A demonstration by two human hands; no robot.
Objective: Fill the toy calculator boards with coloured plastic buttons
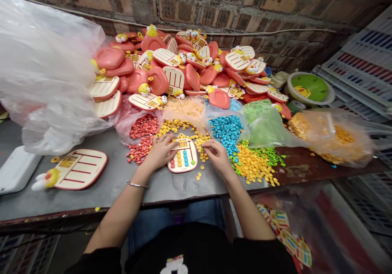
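A cream toy calculator panel [183, 156] with rows of coloured buttons lies on the grey table [122, 184] in front of me. My left hand [161, 151] rests curled on the panel's left edge, beside the red buttons [141, 137]. My right hand [216, 154] is at the panel's right edge, fingers pinched among loose yellow buttons [200, 143]; what it pinches is too small to make out. Blue buttons [226, 129] lie just beyond it.
A heap of pink toy shells and cream panels [183, 67] fills the back. A large clear plastic bag [39, 74] sits left, a spare panel [78, 170] near left, green and orange button bags [330, 137] right, and stacked crates [364, 61] far right.
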